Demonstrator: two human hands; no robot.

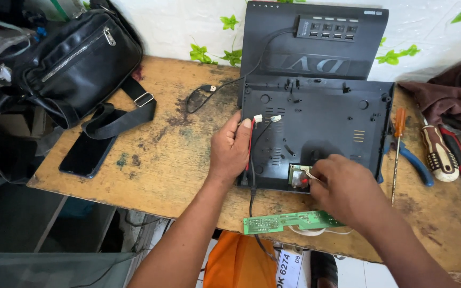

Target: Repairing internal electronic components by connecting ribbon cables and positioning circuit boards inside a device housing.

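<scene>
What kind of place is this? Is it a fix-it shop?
Probably a small electronics repair bench. An opened black player case lies on a worn wooden table, with a green circuit board in front and screwdrivers and pliers beside it.

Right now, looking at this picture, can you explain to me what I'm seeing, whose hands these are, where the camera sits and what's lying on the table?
There is no machine here: a person works with two bare hands, and the single picture comes from a camera worn on their head, looking down.

The left hand rests on the left edge of an open black plastic player casing, by red and black wires. The right hand pinches at a small circuit board set in the casing's front edge.

All this lies on a worn wooden table. A long green circuit board sits at the near edge. To the left are a black leather bag and a dark phone. To the right lie an orange-handled screwdriver, blue-handled pliers and a striped-handled screwdriver. A black multi-port hub sits on the casing's raised lid.
</scene>
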